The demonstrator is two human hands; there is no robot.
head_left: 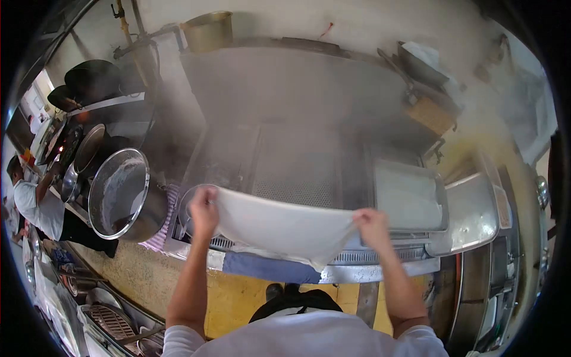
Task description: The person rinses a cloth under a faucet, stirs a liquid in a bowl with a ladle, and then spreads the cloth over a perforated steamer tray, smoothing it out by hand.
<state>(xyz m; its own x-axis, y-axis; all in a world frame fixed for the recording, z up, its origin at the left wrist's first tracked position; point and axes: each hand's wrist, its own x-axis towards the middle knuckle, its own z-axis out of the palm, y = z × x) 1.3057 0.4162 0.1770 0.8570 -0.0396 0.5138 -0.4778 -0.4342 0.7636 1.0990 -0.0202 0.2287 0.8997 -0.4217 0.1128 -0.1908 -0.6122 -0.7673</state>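
Note:
A white cloth [279,223] stretches between my two hands above the front of a steaming metal cooktop. Its upper edge is pulled fairly straight, while the lower edge sags and folds toward me. My left hand [204,208] pinches the left corner, next to a round, clear-looking rim that it partly hides. At the right corner, my right hand [371,226] has its fingers closed on the cloth. Behind the cloth shows a perforated metal plate [297,193], blurred by steam. A rectangular tray [440,205] with a pale white surface inside lies just beyond my right hand.
A large metal bowl [156,211] with white residue stands at the left. A folded blue cloth [267,268] lies along the front edge. Another metal tray [470,220] is at the right. A co-worker [41,205] stands far left by woks. A pot [208,33] sits behind.

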